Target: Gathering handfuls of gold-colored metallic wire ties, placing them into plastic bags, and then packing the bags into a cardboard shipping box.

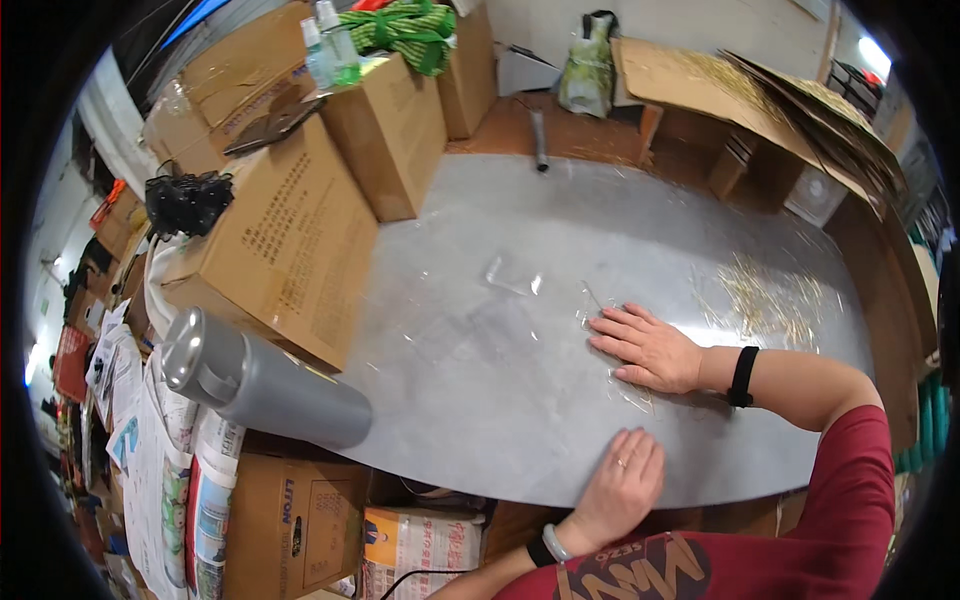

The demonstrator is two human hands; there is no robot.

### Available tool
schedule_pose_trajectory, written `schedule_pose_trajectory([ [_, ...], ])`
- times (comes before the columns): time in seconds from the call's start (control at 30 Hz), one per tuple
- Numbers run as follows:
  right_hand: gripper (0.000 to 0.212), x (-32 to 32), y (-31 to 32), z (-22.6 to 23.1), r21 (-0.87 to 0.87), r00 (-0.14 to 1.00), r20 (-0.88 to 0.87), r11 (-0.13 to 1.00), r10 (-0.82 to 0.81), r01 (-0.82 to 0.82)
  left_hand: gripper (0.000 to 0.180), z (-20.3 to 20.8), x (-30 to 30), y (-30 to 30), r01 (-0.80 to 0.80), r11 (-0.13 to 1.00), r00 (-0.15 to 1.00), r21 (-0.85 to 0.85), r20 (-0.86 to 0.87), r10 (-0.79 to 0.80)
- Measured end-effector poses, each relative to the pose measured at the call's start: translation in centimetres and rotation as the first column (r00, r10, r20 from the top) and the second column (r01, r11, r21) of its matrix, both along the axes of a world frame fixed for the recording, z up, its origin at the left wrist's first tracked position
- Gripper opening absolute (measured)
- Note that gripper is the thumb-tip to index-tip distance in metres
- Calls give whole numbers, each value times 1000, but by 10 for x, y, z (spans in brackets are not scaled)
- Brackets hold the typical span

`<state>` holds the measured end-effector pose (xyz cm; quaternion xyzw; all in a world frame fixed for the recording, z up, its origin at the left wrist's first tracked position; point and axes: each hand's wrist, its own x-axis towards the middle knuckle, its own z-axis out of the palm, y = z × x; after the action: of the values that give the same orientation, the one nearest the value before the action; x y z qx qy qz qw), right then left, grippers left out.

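Observation:
My right hand (650,350) lies palm down on the grey tabletop (450,320), its fingers spread. Thin golden strands (630,392) show beside and below that hand, and a larger scatter of loose golden strands (775,300) lies beyond the wrist with the black band. Close to the table's near edge rests my left hand (620,480), wearing a ring, its fingers loosely stretched out side by side; nothing shows in it. A small clear plastic piece (515,275) lies flat on the table, left of and farther than my right hand.
A grey bottle (275,385) leans over the table's left side, near a tall cardboard box (290,240). At the far edge lies a dark tube (540,140). A cardboard shelf (700,90) holding more strands borders the right, and a green-patterned bag (587,75) stands behind.

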<state>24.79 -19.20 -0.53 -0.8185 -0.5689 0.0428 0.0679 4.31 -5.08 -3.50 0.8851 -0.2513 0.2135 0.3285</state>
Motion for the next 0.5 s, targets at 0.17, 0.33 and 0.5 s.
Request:
schedule_pose_trajectory([
  [0.17, 53, -41, -41, 25, 104, 940, -340, 994, 3, 35, 40, 1, -2, 0, 6, 999, 1000, -47, -15, -6],
  [0.33, 62, -82, -97, 17, 171, 945, -233, 947, -228, 270, 49, 1, -8, -1, -73, 994, 996, -80, -64, 68],
  [0.5, 67, -127, -92, 4, 16, 990, 21, 991, -136, 136, 60, 9, -3, -3, -103, 995, 984, 2, -146, 102],
])
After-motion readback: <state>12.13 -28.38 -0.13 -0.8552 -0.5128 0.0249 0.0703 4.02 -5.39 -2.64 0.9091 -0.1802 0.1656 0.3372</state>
